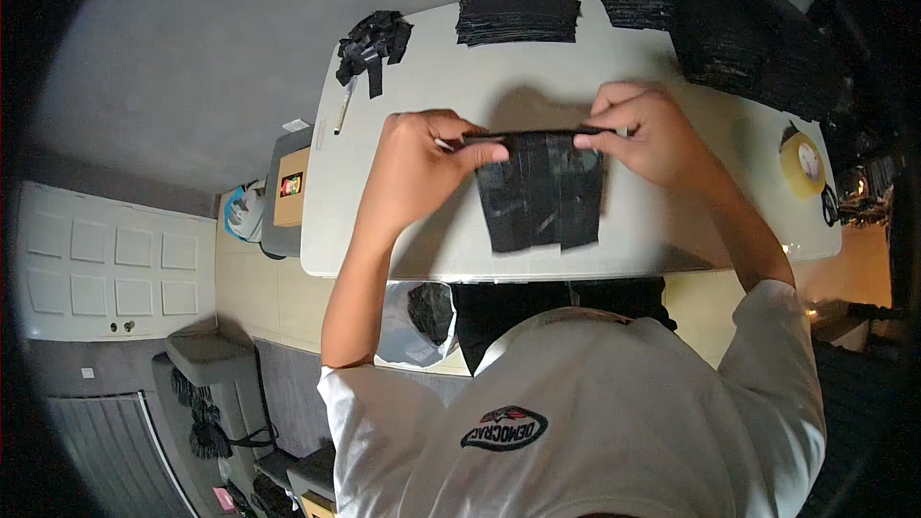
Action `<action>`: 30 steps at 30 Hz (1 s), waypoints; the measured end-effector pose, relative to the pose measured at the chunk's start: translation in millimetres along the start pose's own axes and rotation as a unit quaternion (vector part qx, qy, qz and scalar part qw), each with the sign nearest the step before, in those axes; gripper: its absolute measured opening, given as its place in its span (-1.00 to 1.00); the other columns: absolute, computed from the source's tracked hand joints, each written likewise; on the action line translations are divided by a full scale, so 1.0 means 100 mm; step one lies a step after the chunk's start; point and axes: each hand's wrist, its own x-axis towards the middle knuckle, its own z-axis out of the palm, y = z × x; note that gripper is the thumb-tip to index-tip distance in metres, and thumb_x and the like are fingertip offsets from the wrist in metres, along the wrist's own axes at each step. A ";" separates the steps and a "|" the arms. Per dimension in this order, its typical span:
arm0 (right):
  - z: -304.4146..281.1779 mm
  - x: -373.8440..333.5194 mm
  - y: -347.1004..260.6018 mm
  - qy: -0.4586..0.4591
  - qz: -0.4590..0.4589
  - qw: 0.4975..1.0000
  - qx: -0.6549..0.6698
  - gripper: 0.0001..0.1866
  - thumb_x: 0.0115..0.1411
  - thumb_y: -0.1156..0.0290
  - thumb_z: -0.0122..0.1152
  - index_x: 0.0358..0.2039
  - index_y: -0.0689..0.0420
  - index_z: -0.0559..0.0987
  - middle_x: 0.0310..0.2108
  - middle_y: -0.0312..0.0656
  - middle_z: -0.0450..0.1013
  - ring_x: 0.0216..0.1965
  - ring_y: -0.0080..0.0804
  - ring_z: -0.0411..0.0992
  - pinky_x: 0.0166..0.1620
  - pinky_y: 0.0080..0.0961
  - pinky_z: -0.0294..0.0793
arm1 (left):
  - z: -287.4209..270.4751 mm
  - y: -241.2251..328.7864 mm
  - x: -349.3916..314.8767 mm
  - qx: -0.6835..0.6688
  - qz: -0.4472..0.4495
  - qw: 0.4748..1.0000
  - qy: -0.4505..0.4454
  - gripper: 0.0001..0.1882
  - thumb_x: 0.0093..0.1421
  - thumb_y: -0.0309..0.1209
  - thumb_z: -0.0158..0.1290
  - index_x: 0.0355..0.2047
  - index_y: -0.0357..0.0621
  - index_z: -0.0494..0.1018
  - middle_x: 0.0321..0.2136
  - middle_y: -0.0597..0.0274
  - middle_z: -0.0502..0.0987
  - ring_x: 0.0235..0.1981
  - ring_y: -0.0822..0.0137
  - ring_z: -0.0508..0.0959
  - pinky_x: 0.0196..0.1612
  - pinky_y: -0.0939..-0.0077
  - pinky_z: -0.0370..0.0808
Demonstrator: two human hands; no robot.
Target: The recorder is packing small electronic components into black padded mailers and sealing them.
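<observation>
A black, slightly shiny sheet (539,197), perhaps plastic, hangs between my two hands over the near part of the white table (427,67). Its top edge is a narrow dark strip, and straight creases or seams run down its face. My left hand (429,158) pinches the top left corner between thumb and fingers. At the top right corner, my right hand (645,129) grips the same edge with thumb below and fingers above. The sheet's back side is hidden.
Along the far edge lie a neat black stack (518,10), larger black piles (748,34) and a heap of black strips (372,46) beside a pen (343,105). A yellowish tape roll (802,165) and scissors (830,204) lie at right. Below the table hangs a whitish bag (413,336).
</observation>
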 end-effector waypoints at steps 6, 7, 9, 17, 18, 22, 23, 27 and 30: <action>-0.04 -0.07 -0.05 0.038 -0.036 0.996 -0.070 -0.82 0.02 0.45 0.54 -0.34 0.22 0.76 -0.52 -0.12 0.47 -0.48 -0.19 0.43 -0.37 -0.27 0.38 | 0.01 0.05 -0.03 0.005 0.071 0.997 0.026 -0.77 0.05 -0.37 0.46 -0.39 -0.28 0.72 -0.47 0.06 0.65 -0.58 0.26 0.54 -0.47 0.42 0.41; -0.06 -0.10 -0.11 0.009 -0.020 0.998 -0.052 -0.82 0.02 0.45 0.54 -0.36 0.22 0.76 -0.53 -0.12 0.45 -0.49 -0.19 0.43 -0.37 -0.27 0.37 | -0.02 0.12 -0.09 0.005 0.058 0.998 0.013 -0.78 0.04 -0.38 0.46 -0.41 -0.28 0.72 -0.47 0.07 0.65 -0.58 0.25 0.53 -0.47 0.42 0.41; -0.13 -0.12 -0.22 -0.020 -0.006 0.999 -0.033 -0.83 0.01 0.45 0.54 -0.38 0.22 0.75 -0.55 -0.11 0.43 -0.49 -0.20 0.42 -0.37 -0.28 0.36 | -0.06 0.21 -0.18 -0.003 0.021 0.999 -0.028 -0.78 0.00 -0.38 0.48 -0.44 -0.26 0.71 -0.52 0.07 0.63 -0.59 0.19 0.53 -0.46 0.40 0.42; 0.29 -0.08 0.63 -0.113 0.070 0.991 -0.033 -0.78 0.07 0.33 0.53 -0.44 0.23 0.72 -0.55 -0.07 0.46 -0.47 -0.09 0.47 -0.33 -0.18 0.40 | 0.51 -0.55 0.17 0.054 -0.079 0.992 -0.087 -0.70 0.06 -0.24 0.48 -0.44 -0.25 0.72 -0.67 0.06 0.58 -0.63 0.38 0.48 -0.47 0.36 0.42; 0.43 -0.09 0.80 -0.112 0.082 0.990 -0.028 -0.78 0.07 0.32 0.53 -0.44 0.23 0.72 -0.54 -0.07 0.48 -0.46 -0.09 0.48 -0.31 -0.19 0.43 | 0.65 -0.77 0.21 0.042 -0.087 0.991 -0.092 -0.70 0.05 -0.23 0.48 -0.43 -0.24 0.73 -0.69 0.06 0.57 -0.64 0.38 0.48 -0.47 0.35 0.42; 0.69 -0.11 1.14 -0.106 0.083 0.987 -0.083 -0.76 0.07 0.31 0.55 -0.44 0.22 0.72 -0.52 -0.08 0.50 -0.45 -0.14 0.50 -0.29 -0.23 0.46 | 1.00 -1.30 0.34 0.010 -0.091 0.995 -0.046 -0.68 0.01 -0.21 0.51 -0.43 -0.22 0.73 -0.71 0.12 0.55 -0.66 0.39 0.44 -0.48 0.34 0.40; 0.71 -0.10 1.19 -0.080 0.092 0.990 -0.068 -0.75 0.07 0.30 0.56 -0.45 0.23 0.71 -0.53 -0.09 0.49 -0.46 -0.18 0.49 -0.31 -0.25 0.45 | 0.99 -1.34 0.37 0.016 -0.102 0.994 -0.036 -0.67 0.01 -0.20 0.52 -0.43 -0.22 0.73 -0.72 0.15 0.53 -0.66 0.42 0.43 -0.48 0.35 0.39; 0.74 -0.12 1.29 -0.051 0.102 0.993 -0.031 -0.72 0.06 0.29 0.59 -0.45 0.24 0.70 -0.54 -0.12 0.48 -0.50 -0.30 0.45 -0.36 -0.32 0.41 | 1.00 -1.45 0.41 0.016 -0.099 0.994 -0.042 -0.65 0.02 -0.20 0.52 -0.45 -0.26 0.70 -0.73 0.22 0.47 -0.62 0.50 0.37 -0.47 0.43 0.37; 0.71 -0.10 1.27 -0.069 0.113 0.991 -0.036 -0.72 0.06 0.31 0.58 -0.42 0.27 0.69 -0.52 -0.14 0.48 -0.50 -0.33 0.42 -0.36 -0.34 0.39 | 1.04 -1.51 0.39 -0.032 -0.067 0.997 -0.022 -0.66 0.04 -0.25 0.52 -0.45 -0.29 0.68 -0.68 0.23 0.48 -0.59 0.51 0.36 -0.46 0.45 0.36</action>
